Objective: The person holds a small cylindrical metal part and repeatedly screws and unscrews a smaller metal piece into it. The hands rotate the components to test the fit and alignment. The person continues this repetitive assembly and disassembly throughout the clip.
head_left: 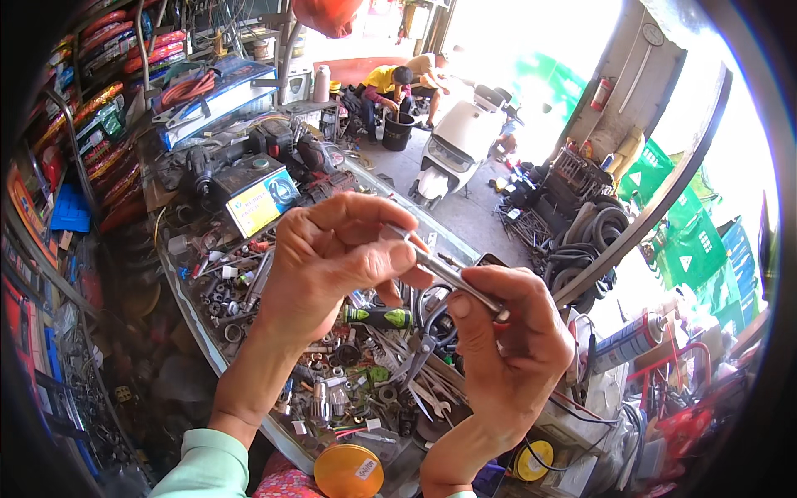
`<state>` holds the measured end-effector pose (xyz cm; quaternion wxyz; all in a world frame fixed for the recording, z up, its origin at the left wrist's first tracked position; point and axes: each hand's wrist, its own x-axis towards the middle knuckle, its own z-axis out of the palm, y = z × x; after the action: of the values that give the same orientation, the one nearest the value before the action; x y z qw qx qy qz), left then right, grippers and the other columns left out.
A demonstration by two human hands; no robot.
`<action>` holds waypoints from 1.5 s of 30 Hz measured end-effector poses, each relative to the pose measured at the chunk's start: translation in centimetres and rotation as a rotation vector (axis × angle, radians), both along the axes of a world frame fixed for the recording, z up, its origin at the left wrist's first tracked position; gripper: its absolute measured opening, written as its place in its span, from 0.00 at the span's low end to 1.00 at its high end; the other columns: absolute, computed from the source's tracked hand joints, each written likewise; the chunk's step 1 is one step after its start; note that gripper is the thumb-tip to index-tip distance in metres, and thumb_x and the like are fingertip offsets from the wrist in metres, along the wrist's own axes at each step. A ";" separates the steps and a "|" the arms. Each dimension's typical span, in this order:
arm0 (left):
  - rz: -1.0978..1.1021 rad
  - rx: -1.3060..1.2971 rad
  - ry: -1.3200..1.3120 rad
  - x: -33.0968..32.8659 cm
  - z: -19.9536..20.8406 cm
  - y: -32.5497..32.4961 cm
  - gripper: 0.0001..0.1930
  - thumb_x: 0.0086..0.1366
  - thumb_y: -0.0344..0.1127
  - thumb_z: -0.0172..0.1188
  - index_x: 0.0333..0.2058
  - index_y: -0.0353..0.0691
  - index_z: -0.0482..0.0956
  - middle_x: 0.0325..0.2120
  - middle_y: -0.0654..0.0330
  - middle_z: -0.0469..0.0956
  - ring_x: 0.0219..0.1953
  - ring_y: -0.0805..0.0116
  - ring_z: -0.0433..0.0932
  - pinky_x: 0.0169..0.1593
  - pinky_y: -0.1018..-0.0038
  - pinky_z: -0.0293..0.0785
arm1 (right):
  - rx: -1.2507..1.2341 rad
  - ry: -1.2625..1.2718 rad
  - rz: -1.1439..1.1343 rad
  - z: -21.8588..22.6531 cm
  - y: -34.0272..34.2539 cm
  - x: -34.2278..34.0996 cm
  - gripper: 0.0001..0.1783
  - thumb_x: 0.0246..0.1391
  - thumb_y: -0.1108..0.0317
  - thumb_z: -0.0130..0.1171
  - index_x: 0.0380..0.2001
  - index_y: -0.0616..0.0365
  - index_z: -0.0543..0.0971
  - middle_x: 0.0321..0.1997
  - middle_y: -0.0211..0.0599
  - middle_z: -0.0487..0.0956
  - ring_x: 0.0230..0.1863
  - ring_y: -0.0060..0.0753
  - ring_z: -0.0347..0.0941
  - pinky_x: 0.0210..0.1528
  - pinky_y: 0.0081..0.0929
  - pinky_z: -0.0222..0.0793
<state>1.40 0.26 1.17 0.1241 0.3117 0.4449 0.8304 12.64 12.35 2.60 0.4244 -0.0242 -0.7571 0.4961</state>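
Above a cluttered workbench I hold a slim silver metal rod (448, 272) between both hands, slanting down to the right. My left hand (328, 261) pinches its upper end between thumb and fingers. At the lower end, my right hand (516, 349) grips it with thumb and forefinger, and the rounded tip shows past them. Below the rod lies a green and black handle (378, 318), like a screwdriver's. Scissors or pliers with dark handles (425, 344) rest beside it, near several open-end wrenches (436, 402).
Small metal parts cover the bench, whose glass edge (195, 324) runs along its left. A yellow round lid (349, 471) is close to me. A spray can (628, 342) stands right. Beyond are a white scooter (461, 145), a person in yellow (383, 87) by a black bucket (398, 133), and tyres (594, 236).
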 end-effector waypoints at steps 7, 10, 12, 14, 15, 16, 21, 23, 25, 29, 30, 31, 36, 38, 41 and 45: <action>-0.052 -0.021 0.065 0.6 0.3 -0.4 0.12 0.54 0.22 0.63 0.38 0.29 0.76 0.29 0.50 0.81 0.28 0.61 0.84 0.21 0.79 0.78 | 0.036 -0.145 -0.054 0.3 0.5 0.8 0.08 0.56 0.70 0.59 0.26 0.65 0.77 0.20 0.32 0.73 0.21 0.23 0.66 0.24 0.19 0.59; -0.039 -0.016 0.066 0.7 0.4 -0.3 0.11 0.55 0.22 0.62 0.38 0.29 0.76 0.29 0.50 0.81 0.29 0.61 0.84 0.21 0.79 0.78 | -0.016 -0.170 -0.034 0.4 0.5 0.8 0.13 0.59 0.66 0.57 0.26 0.66 0.76 0.19 0.31 0.72 0.21 0.20 0.64 0.24 0.18 0.57; -0.052 -0.010 0.027 0.6 0.3 -0.3 0.12 0.55 0.24 0.64 0.38 0.29 0.76 0.28 0.51 0.81 0.29 0.61 0.84 0.21 0.79 0.78 | -0.116 -0.165 -0.028 0.3 0.3 0.6 0.12 0.57 0.67 0.59 0.25 0.66 0.76 0.19 0.28 0.72 0.21 0.16 0.63 0.23 0.16 0.56; -0.060 -0.010 0.003 0.7 0.3 -0.3 0.12 0.55 0.25 0.65 0.38 0.29 0.76 0.28 0.51 0.81 0.29 0.62 0.84 0.21 0.79 0.78 | -0.190 -0.133 -0.020 0.4 0.0 0.5 0.11 0.56 0.68 0.61 0.25 0.66 0.77 0.20 0.26 0.73 0.22 0.13 0.62 0.23 0.14 0.54; -0.067 -0.002 0.009 0.6 0.2 -0.3 0.13 0.55 0.25 0.66 0.38 0.29 0.77 0.28 0.52 0.81 0.29 0.62 0.84 0.21 0.80 0.78 | -0.226 -0.118 -0.016 0.4 -0.1 0.5 0.10 0.55 0.69 0.62 0.26 0.66 0.77 0.20 0.24 0.73 0.22 0.11 0.61 0.23 0.13 0.53; -0.074 0.007 0.016 0.6 0.1 -0.3 0.13 0.55 0.26 0.66 0.38 0.29 0.77 0.27 0.52 0.81 0.29 0.63 0.84 0.22 0.80 0.78 | -0.204 -0.108 -0.036 0.3 -0.1 0.5 0.09 0.54 0.70 0.63 0.26 0.66 0.77 0.20 0.24 0.73 0.22 0.11 0.61 0.23 0.12 0.52; -0.076 -0.053 0.038 0.6 0.1 0.0 0.12 0.56 0.26 0.65 0.38 0.29 0.77 0.26 0.53 0.81 0.28 0.65 0.83 0.21 0.81 0.75 | -0.218 -0.031 -0.090 -0.3 0.7 0.1 0.07 0.51 0.72 0.66 0.30 0.65 0.79 0.23 0.24 0.74 0.23 0.09 0.64 0.21 0.09 0.54; -0.121 -0.054 0.028 0.6 -0.1 0.0 0.12 0.56 0.27 0.65 0.39 0.29 0.77 0.25 0.54 0.82 0.28 0.65 0.83 0.20 0.82 0.74 | -0.260 -0.034 -0.042 0.4 0.1 0.4 0.08 0.49 0.74 0.67 0.31 0.65 0.79 0.25 0.26 0.75 0.24 0.11 0.67 0.21 0.09 0.58; -0.163 -0.034 0.023 0.4 -0.1 0.0 0.12 0.57 0.27 0.65 0.39 0.31 0.78 0.27 0.57 0.82 0.30 0.70 0.83 0.21 0.83 0.74 | -0.309 -0.004 0.020 0.5 -0.3 0.5 0.09 0.46 0.77 0.68 0.32 0.65 0.79 0.28 0.30 0.76 0.27 0.15 0.72 0.24 0.10 0.65; -0.161 -0.072 0.023 0.6 0.0 -0.1 0.12 0.57 0.27 0.65 0.40 0.32 0.78 0.28 0.58 0.82 0.32 0.73 0.83 0.23 0.85 0.74 | -0.078 0.001 -0.044 0.1 0.3 0.3 0.06 0.48 0.74 0.66 0.29 0.65 0.79 0.23 0.28 0.75 0.23 0.13 0.67 0.22 0.12 0.59; -0.149 -0.077 0.030 0.7 0.2 -0.2 0.12 0.57 0.27 0.65 0.40 0.32 0.78 0.28 0.58 0.82 0.32 0.74 0.83 0.23 0.85 0.75 | -0.042 -0.037 -0.078 0.0 0.3 0.5 0.06 0.49 0.73 0.65 0.28 0.65 0.79 0.21 0.27 0.74 0.22 0.13 0.65 0.21 0.13 0.57; -0.097 -0.088 0.022 0.9 0.4 -0.1 0.14 0.55 0.25 0.66 0.40 0.29 0.76 0.27 0.53 0.82 0.29 0.65 0.84 0.20 0.82 0.74 | -0.005 -0.074 -0.112 0.1 0.3 0.6 0.06 0.50 0.72 0.65 0.27 0.64 0.79 0.20 0.26 0.73 0.21 0.14 0.64 0.21 0.14 0.56; -0.107 -0.107 0.063 0.7 0.3 -0.2 0.13 0.55 0.25 0.66 0.40 0.29 0.77 0.27 0.53 0.82 0.29 0.65 0.84 0.20 0.83 0.74 | -0.043 -0.116 -0.105 -0.1 0.2 0.2 0.16 0.56 0.58 0.61 0.25 0.62 0.78 0.16 0.18 0.68 0.19 0.07 0.55 0.20 0.11 0.44; -0.083 -0.125 0.034 1.1 0.3 -0.3 0.13 0.55 0.26 0.66 0.40 0.29 0.76 0.27 0.53 0.82 0.29 0.66 0.84 0.20 0.83 0.73 | -0.125 -0.126 -0.104 0.5 -0.4 0.6 0.14 0.54 0.60 0.62 0.27 0.62 0.79 0.17 0.19 0.69 0.20 0.07 0.56 0.20 0.11 0.44; -0.126 -0.119 0.025 0.6 0.5 0.0 0.13 0.56 0.26 0.65 0.39 0.28 0.76 0.25 0.53 0.82 0.28 0.66 0.83 0.20 0.83 0.72 | 0.018 -0.090 -0.069 0.2 0.2 0.8 0.14 0.52 0.62 0.64 0.34 0.62 0.77 0.21 0.20 0.71 0.21 0.08 0.59 0.22 0.10 0.46; -0.148 -0.116 0.035 0.7 0.2 -0.3 0.12 0.58 0.28 0.65 0.39 0.30 0.77 0.28 0.56 0.82 0.31 0.70 0.83 0.22 0.84 0.73 | 0.080 -0.127 -0.075 0.2 0.3 0.7 0.09 0.52 0.69 0.64 0.27 0.64 0.77 0.20 0.25 0.72 0.22 0.13 0.61 0.23 0.15 0.52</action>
<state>2.09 -0.01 1.38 0.1955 0.3504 0.4701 0.7861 13.32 12.65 2.78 0.3943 -0.0670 -0.8003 0.4467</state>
